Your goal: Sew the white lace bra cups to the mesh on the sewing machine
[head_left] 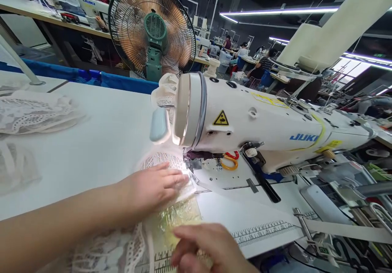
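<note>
My left hand (157, 183) lies flat with its fingers stretched over white lace fabric (161, 158), close to the presser foot of a white sewing machine (239, 121). More of the lace (110, 250) hangs below my left forearm at the table's front edge. My right hand (211, 248) is nearer to me, over the printed ruler scale. Its fingers are loosely bent and apart, slightly blurred, with nothing visible in them. Between the hands is a shiny yellowish patch (179, 215) on the table. A white strip runs in from the right toward the needle area.
Scissors with orange and red handles (229, 162) lie behind the needle area. More lace pieces (36, 111) rest on the table at left. A large fan (153, 27) stands behind the table. A metal tape guide (303, 226) is at the right edge. People sit at machines farther back.
</note>
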`<state>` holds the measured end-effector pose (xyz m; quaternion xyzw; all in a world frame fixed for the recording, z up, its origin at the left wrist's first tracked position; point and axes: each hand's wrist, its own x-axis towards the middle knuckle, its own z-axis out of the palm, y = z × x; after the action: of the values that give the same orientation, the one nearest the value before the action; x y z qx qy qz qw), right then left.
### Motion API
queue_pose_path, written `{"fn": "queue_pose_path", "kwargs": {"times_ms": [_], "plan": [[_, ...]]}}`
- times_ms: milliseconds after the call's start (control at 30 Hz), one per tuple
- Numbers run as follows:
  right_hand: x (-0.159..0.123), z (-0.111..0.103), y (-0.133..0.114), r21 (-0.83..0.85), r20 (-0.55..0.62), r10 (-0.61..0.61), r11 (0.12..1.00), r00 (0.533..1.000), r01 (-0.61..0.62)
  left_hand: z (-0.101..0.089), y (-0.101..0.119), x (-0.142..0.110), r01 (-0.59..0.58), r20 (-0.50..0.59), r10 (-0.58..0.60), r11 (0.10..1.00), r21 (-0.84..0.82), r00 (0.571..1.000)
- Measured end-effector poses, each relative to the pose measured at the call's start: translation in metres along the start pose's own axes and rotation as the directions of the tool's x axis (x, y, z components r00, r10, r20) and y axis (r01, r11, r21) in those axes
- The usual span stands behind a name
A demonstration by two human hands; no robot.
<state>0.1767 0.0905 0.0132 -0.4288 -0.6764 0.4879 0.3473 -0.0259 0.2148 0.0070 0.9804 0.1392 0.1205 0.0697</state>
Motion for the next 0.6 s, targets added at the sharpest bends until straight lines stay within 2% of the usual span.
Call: {"fn": "queue_pose_path", "kwargs": {"times_ms": [33, 67, 100, 167, 233, 300, 500, 600], "plan": [[0.004, -0.015, -0.002, -0.239, -0.028, -0.1, 0.967, 0.995, 0.09, 0.002, 0.008, -0.001, -0.01, 0.005, 0.011, 0.999, -0.051, 1.0], [0.009, -0.029, -0.003, -0.439, -0.014, -0.184, 0.884, 0.983, 0.159, 0.004, 0.016, -0.001, 0.004, 0.009, -0.004, 0.996, -0.089, 1.0], [0.016, -0.039, -0.003, -0.588, 0.037, -0.217, 0.785, 0.976, 0.197, 0.007, 0.023, -0.002, 0.027, 0.0, -0.027, 0.994, -0.109, 1.0], [0.029, -0.052, -0.001, -0.764, 0.139, -0.141, 0.615, 0.98, 0.197, 0.013, 0.033, -0.003, 0.056, -0.065, -0.064, 0.991, -0.118, 0.996], [0.037, -0.055, 0.003, -0.839, 0.208, -0.026, 0.508, 0.978, 0.192, 0.02, 0.036, -0.004, 0.046, -0.16, -0.065, 0.992, -0.119, 0.985], [0.039, -0.054, 0.007, -0.866, 0.245, 0.029, 0.456, 0.969, 0.205, 0.023, 0.034, -0.004, 0.003, -0.215, -0.029, 0.993, -0.117, 0.976], [0.032, -0.051, 0.009, -0.887, 0.256, 0.04, 0.406, 0.966, 0.219, 0.011, 0.018, 0.001, -0.051, -0.127, 0.032, 0.987, -0.149, 0.991], [0.036, -0.05, 0.009, -0.91, 0.25, 0.063, 0.356, 0.966, 0.212, 0.005, 0.009, 0.005, -0.085, -0.121, 0.068, 0.986, -0.146, 0.99]]}}
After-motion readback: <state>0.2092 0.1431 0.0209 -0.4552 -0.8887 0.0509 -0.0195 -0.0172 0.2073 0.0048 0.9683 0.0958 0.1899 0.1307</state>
